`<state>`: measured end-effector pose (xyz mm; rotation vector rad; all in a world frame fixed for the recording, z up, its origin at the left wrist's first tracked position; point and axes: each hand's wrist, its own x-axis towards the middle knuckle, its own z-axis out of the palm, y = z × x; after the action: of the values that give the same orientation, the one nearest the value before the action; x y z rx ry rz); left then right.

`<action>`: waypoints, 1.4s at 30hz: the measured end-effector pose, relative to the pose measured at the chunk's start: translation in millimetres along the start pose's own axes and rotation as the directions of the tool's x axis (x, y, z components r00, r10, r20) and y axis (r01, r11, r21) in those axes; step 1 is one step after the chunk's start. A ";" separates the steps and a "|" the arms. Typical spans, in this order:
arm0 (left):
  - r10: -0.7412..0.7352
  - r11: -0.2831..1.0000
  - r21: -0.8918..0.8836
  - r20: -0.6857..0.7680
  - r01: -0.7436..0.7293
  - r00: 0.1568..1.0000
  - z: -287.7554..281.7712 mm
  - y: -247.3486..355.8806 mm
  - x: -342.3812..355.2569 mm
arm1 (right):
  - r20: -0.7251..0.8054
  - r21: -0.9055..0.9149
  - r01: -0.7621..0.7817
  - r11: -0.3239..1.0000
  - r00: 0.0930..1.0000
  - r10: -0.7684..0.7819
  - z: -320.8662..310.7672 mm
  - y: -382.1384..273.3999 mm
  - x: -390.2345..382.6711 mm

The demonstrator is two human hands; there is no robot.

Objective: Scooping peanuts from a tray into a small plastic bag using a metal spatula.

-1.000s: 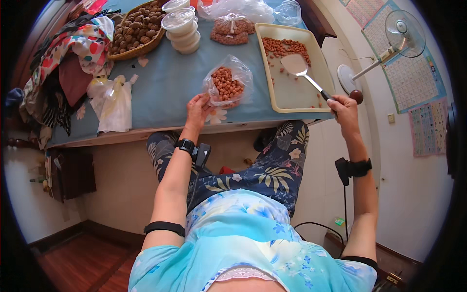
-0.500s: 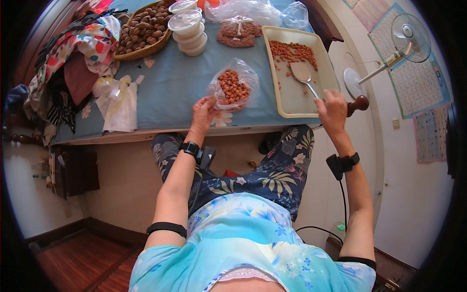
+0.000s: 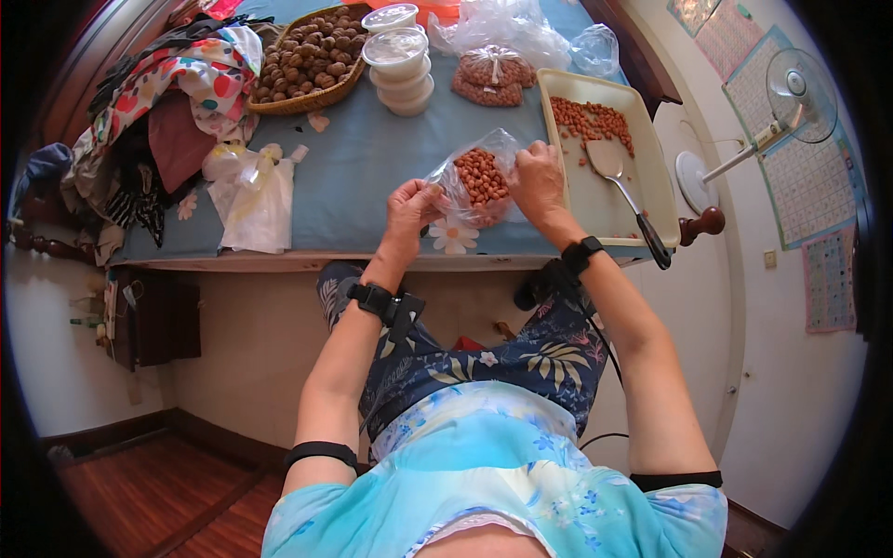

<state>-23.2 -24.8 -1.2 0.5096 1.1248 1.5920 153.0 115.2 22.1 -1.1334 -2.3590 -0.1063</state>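
Observation:
A clear plastic bag [image 3: 502, 147] holding reddish-brown peanuts [image 3: 482, 177] rests near the bed's front edge, its mouth gaping upward. My left hand [image 3: 409, 212] pinches the bag's left rim between thumb and fingers. On the other side, my right hand [image 3: 538, 181] is closed on the bag's right rim. Just right of that hand lies a cream tray [image 3: 595, 212] with loose peanuts [image 3: 593, 123] gathered at its far end. A metal spatula [image 3: 628, 193] lies in the tray, its black handle over the near rim and touched by neither hand.
Behind the bag are a tied bag of peanuts [image 3: 493, 79], stacked white tubs [image 3: 402, 70] and a wicker basket [image 3: 270, 107] of walnuts. White plastic bags [image 3: 256, 205] and piled clothes [image 3: 181, 135] lie at left. A fan [image 3: 693, 181] stands right of the tray.
My right hand has let go of the spatula and moved left to the bag's right rim. The spatula's handle now rests on the tray's rim. My left hand still grips the bag.

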 end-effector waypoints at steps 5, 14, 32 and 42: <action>0.133 0.987 0.085 0.044 -0.137 0.990 9.8 39.4 -3.4 | 0.181 0.611 -0.291 0.736 0.957 0.229 -35.5 1.8 18.9; 0.431 0.831 0.310 0.167 -0.462 0.887 26.8 136.2 -11.1 | 0.349 0.924 -0.335 -0.187 0.936 0.051 -96.1 -38.7 48.1; 0.494 0.467 0.693 0.310 -0.549 0.812 15.2 95.0 3.9 | 0.602 0.795 -0.607 -0.024 0.793 -0.095 7.6 -118.2 23.2; 0.124 0.935 0.288 0.286 -0.208 0.950 -26.7 44.6 9.5 | 0.513 0.810 -0.552 -0.196 0.830 -0.218 -4.5 -108.6 23.7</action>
<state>-70.3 -26.1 22.7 1.0246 1.1582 1.4395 61.4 60.3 53.4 -0.4946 -1.4708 2.1245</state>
